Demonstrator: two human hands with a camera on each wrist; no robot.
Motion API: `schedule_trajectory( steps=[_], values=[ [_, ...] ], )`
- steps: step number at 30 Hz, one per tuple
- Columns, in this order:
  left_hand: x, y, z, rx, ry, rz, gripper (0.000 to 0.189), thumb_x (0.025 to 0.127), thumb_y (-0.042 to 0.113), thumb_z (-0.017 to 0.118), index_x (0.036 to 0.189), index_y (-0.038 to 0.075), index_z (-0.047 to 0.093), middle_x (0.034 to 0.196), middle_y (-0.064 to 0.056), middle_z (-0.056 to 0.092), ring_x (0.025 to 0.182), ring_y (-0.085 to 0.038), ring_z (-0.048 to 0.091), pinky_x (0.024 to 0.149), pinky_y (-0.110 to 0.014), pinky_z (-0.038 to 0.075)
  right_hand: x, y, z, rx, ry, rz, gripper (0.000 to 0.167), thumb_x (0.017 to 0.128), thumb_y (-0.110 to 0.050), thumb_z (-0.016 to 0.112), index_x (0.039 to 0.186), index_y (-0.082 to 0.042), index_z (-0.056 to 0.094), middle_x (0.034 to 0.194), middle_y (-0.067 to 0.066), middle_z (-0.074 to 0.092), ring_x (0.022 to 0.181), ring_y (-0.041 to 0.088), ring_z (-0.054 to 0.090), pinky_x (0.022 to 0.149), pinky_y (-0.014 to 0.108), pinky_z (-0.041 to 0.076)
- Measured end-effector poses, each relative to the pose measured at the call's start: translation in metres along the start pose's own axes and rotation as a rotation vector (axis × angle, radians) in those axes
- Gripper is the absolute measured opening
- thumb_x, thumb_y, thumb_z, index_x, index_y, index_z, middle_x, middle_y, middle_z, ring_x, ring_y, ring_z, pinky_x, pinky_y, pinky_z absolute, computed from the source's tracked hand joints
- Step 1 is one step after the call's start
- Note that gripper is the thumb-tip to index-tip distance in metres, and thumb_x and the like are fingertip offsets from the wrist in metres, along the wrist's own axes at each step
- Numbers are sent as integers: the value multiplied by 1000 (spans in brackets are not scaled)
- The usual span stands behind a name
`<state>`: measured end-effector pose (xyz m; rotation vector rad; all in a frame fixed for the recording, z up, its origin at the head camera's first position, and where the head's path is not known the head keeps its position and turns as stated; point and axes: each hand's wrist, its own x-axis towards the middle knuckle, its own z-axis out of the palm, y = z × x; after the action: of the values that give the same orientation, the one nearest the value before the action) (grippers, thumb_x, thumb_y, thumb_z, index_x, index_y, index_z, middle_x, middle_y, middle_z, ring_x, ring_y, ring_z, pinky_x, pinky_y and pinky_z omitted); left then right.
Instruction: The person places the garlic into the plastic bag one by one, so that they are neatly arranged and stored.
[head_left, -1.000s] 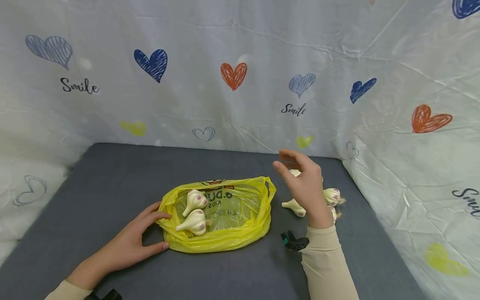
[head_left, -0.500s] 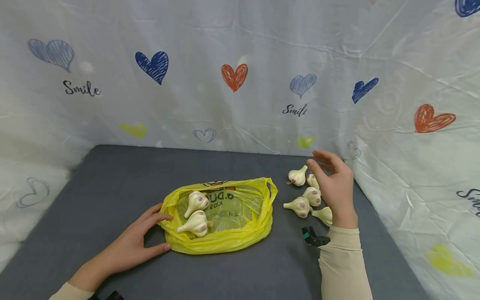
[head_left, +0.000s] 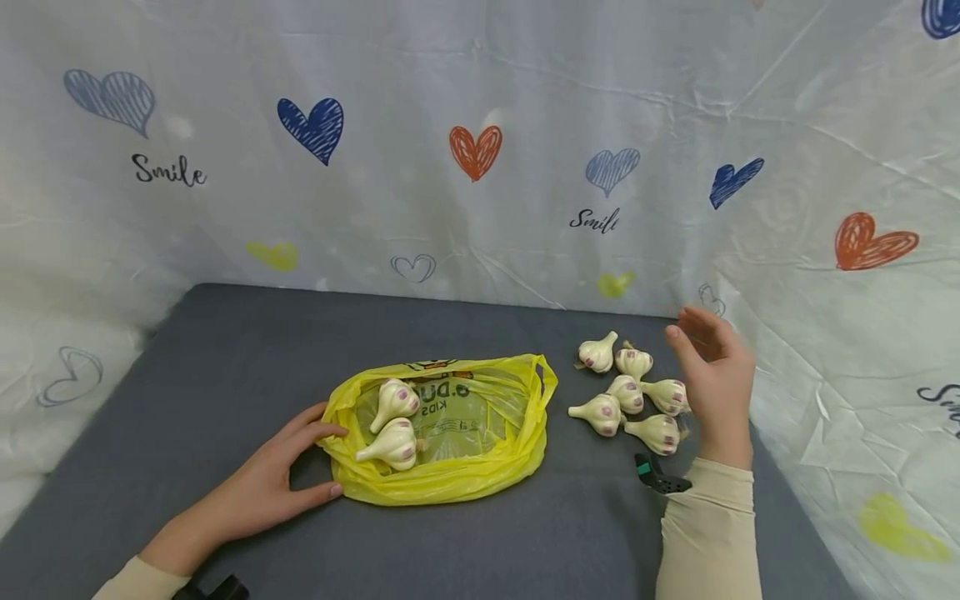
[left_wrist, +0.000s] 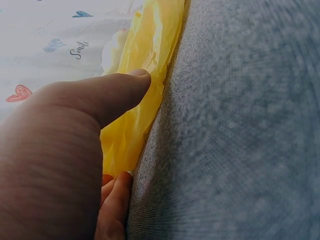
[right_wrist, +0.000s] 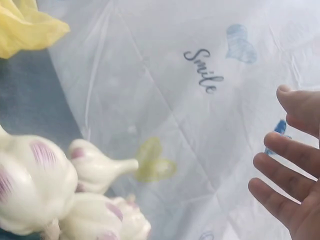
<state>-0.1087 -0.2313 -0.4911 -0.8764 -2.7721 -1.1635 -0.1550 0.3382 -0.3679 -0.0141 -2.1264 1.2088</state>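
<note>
Head cam: a yellow plastic bag (head_left: 450,492) sits mouth-up on the dark grey table (head_left: 465,550), with two garlic bulbs (head_left: 395,446) lying inside at its 9 o'clock end. The left hand (head_left: 255,483) is right there at 9 too, fingers and thumb spread apart, just resting on the rim and side. Six more garlic bulbs (head_left: 626,394) huddle on the table at 3 o'clock from the bag, and the right hand (head_left: 716,379) hovers just past them at 3, relaxed and empty.

Left wrist cam: thumb's against the yellow plastic, other fingertips at its edge around 7 o'clock.

Right wrist cam: loose fingers at 4 o'clock, gripping nothing, garlic at 7, bit of bag at 10, white "Smile" curtain (right_wrist: 170,120) behind.
</note>
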Motion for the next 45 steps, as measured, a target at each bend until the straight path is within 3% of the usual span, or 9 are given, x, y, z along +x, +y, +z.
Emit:
schedule_trajectory(
  steps=[6,15,22,27,36,41,45],
  values=[
    [0,0,-2,-16,-1,-5,58,97,45,85,148,35,59,172,-14,35,152,-47,42,104,-73,46,1,17,-12,0,98,73,40,101,-19,84,138,-8,75,127,1,76,115,6,68,97,19,52],
    [-3,-2,2,-27,-9,-26,59,97,50,84,149,36,58,172,-13,35,153,-46,41,106,-72,46,1,40,-27,-50,86,182,45,99,-20,85,142,-13,74,131,-4,73,118,7,65,100,22,50],
    [-5,-3,2,-31,-2,-18,58,98,49,84,148,36,58,172,-14,36,153,-48,41,105,-73,46,-1,51,-37,-107,-22,320,62,102,-30,82,159,-27,60,160,6,57,143,30,53,115,37,46],
    [-4,-1,1,-37,-10,-22,58,98,49,83,148,34,58,172,-15,35,153,-49,41,105,-74,46,-5,60,-45,-182,-105,404,69,103,-40,79,166,-30,51,168,8,48,149,37,49,107,40,48],
    [-4,0,3,-32,-13,-38,59,97,53,82,148,35,59,172,-15,35,153,-48,41,106,-73,46,-15,79,-55,-225,-250,483,79,105,-48,74,170,-16,43,173,12,40,151,43,48,115,61,44],
    [-4,1,2,-37,-17,-34,58,97,52,83,148,35,59,172,-17,35,152,-50,41,105,-74,46,-18,86,-58,-245,-367,487,83,106,-50,72,170,-9,38,172,23,38,147,43,50,109,56,47],
    [-4,1,1,-41,-12,-32,58,97,51,83,147,35,59,172,-17,35,152,-50,40,106,-75,45,-18,87,-59,-229,-439,499,87,106,-50,73,171,-6,35,172,28,34,149,47,45,111,60,44]
  ],
)
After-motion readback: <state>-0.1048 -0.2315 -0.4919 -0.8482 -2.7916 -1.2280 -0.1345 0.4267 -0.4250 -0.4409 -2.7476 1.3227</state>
